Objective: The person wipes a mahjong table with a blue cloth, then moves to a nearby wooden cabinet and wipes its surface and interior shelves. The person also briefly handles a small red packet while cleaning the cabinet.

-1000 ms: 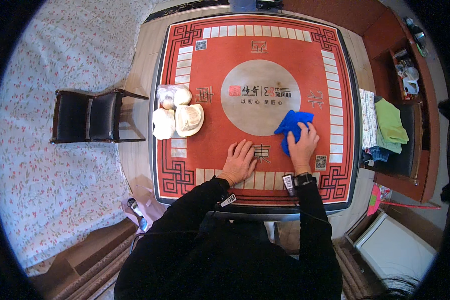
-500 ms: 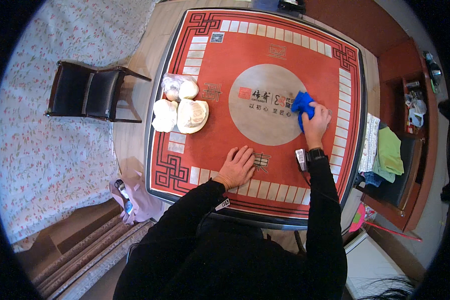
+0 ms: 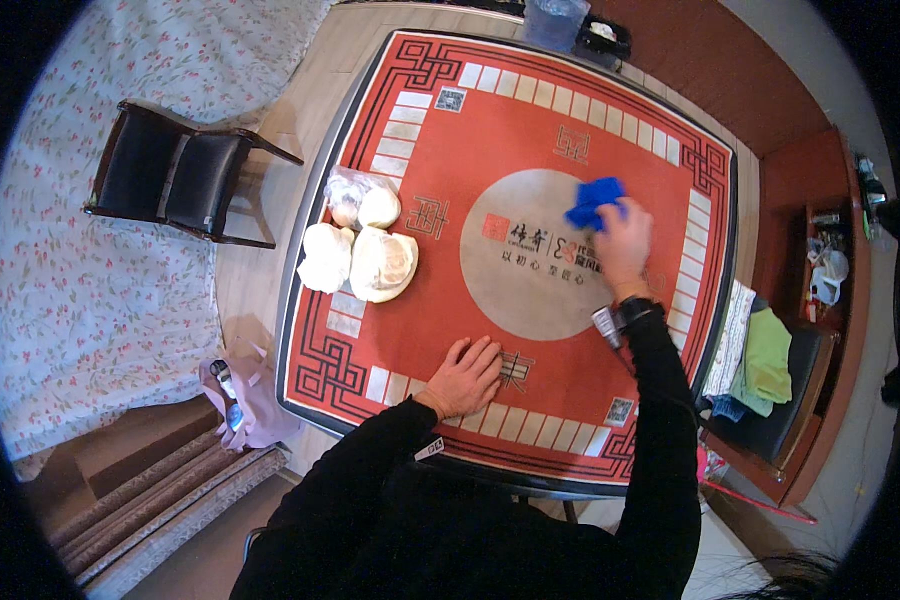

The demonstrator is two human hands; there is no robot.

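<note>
My right hand (image 3: 620,243) presses a bunched blue cloth (image 3: 593,201) onto the red patterned table top (image 3: 530,110), at the right edge of its pale round centre. My left hand (image 3: 467,376) lies flat, fingers spread, on the red surface near the front border and holds nothing. A dark watch sits on my right wrist. Both sleeves are black.
White bags and wrapped bundles (image 3: 360,250) lie at the table's left side. A black chair (image 3: 175,175) stands at the left on the floor. A clear container (image 3: 555,18) sits at the far edge. Green and striped cloths (image 3: 760,350) hang on a chair at right. A pink bag (image 3: 238,390) lies by the table's near-left corner.
My right hand has slid the blue cloth away from me, from the near-right part of the table toward the centre circle's far right. The left hand stayed flat in place.
</note>
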